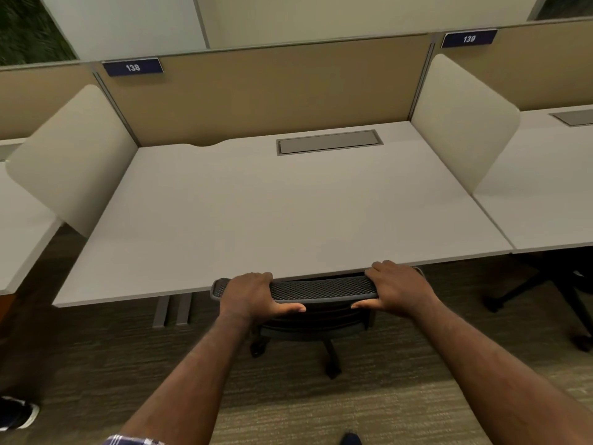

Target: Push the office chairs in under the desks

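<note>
A black mesh-backed office chair (321,289) stands tucked against the front edge of the white desk (272,213) numbered 138. Its seat is hidden under the desktop; only the top of the backrest and part of the wheeled base (330,361) show. My left hand (253,295) grips the left end of the backrest top, fingers over the far side and thumb on the near side. My right hand (396,285) holds the right end the same way.
Cream side screens (73,159) (462,123) flank the desk, with a tan back panel behind. Another chair's black base (552,293) sits under desk 139 at right. A grey desk leg (173,309) stands left of the chair. A shoe (17,412) rests on the carpet at lower left.
</note>
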`<state>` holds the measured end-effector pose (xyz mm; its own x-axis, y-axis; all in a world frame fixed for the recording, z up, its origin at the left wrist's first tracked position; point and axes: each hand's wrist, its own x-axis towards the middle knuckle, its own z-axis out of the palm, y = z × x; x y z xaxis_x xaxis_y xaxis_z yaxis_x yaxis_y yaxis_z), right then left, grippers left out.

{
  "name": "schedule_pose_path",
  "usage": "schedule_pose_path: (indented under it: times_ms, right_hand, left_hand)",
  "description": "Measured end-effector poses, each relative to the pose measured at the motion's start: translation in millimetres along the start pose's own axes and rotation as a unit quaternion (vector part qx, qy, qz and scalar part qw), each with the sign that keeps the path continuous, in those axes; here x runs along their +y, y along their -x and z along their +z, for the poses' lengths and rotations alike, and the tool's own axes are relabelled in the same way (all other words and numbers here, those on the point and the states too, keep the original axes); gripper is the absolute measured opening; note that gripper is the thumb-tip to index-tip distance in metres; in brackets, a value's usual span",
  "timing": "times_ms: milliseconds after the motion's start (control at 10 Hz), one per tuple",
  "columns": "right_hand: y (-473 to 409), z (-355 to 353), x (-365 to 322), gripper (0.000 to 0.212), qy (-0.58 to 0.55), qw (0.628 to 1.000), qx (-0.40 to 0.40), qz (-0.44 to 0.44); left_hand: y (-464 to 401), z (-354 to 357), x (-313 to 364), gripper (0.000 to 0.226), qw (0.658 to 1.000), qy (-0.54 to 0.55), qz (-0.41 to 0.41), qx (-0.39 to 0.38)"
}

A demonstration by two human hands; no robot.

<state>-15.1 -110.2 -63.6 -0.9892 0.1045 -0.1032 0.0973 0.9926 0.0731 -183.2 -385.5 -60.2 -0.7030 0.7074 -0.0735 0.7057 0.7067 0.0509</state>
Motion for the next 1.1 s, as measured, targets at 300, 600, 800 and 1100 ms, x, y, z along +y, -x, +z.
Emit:
schedule_pose_path:
  times_ms: [300,600,800,1100]
  right_hand:
    - [-11,0,36,0.098,0.010,1.000,-0.018,-0.019]
    - [-8,1,37,0.097,-0.001,1.000,-0.008,-0.021]
    - [-2,-1,32,0.104,0.002,1.000,-0.008,0.004]
    - [22,5,14,0.121,0.018,0.991,-0.021,0.129]
  left_hand:
    - [-13,1,29,0.102,1.000,0.004,-0.027,0.002]
    - [-11,-2,34,0.099,0.999,0.006,-0.036,-0.009]
    - [-7,-7,35,0.099,0.999,0.012,-0.043,-0.011]
    - [-16,-13,26,0.112,0.997,0.072,0.006,-0.003]
